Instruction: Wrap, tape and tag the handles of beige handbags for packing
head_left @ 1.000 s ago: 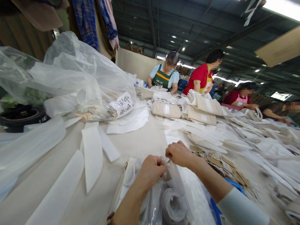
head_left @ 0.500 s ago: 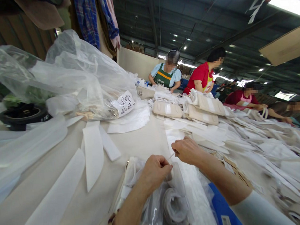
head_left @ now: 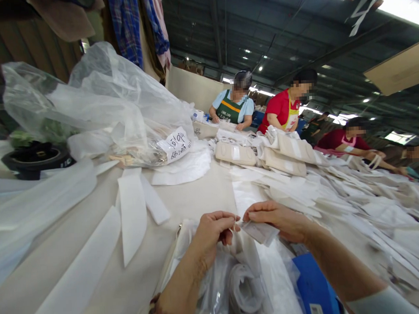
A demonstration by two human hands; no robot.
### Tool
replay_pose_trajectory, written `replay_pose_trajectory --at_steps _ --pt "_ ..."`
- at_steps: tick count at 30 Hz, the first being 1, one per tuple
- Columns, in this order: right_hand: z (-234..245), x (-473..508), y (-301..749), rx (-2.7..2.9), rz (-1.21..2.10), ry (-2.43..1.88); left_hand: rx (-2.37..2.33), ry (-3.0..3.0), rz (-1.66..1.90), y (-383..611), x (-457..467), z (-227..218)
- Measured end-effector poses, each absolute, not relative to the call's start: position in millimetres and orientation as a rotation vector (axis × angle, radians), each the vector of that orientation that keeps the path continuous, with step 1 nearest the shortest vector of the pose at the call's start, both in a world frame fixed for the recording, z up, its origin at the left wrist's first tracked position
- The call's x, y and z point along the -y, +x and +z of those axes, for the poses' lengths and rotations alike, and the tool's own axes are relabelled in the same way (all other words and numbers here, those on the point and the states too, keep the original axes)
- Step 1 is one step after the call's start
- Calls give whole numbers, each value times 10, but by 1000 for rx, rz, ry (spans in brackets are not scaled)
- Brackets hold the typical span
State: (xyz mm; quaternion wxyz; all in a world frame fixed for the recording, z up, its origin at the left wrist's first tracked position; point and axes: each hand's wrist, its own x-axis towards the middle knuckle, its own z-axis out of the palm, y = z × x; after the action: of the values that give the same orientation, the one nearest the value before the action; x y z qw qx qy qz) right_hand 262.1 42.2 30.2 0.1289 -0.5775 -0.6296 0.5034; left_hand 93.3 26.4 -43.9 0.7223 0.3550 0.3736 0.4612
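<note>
In the head view, my left hand (head_left: 212,231) pinches a thin pale cord (head_left: 235,222) between thumb and fingertips. Close beside it on the right, my right hand (head_left: 276,219) has its fingers closed on a small clear plastic packet (head_left: 260,232); what the packet contains is too faint to tell. Beneath both hands lies a cream bag (head_left: 170,256) with a zipped edge, partly covered by my left forearm. A coiled strap in clear wrapping (head_left: 246,289) rests there too.
White cut strips (head_left: 132,211) lie at the left. A large clear plastic sack (head_left: 131,105) stands behind them. Beige padded pieces (head_left: 235,153) and heaped white material (head_left: 381,205) fill the right side. A blue box (head_left: 314,282) sits near my right forearm. Co-workers (head_left: 232,105) stand across the table.
The small clear packet now shows in my right hand, whose fingers have straightened. My right hand has come lower and closer to my left, which has turned slightly.
</note>
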Motion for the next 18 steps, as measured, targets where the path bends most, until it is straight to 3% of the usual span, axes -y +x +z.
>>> replay_pose_trajectory --at_steps 6,18 --pt "6 -246 2638 1173 1798 -1224 -717 628 1145 911 -258 -435" --pt "-33 -169 2406 1553 1269 -1450 -754 770 1228 902 -244 -437"
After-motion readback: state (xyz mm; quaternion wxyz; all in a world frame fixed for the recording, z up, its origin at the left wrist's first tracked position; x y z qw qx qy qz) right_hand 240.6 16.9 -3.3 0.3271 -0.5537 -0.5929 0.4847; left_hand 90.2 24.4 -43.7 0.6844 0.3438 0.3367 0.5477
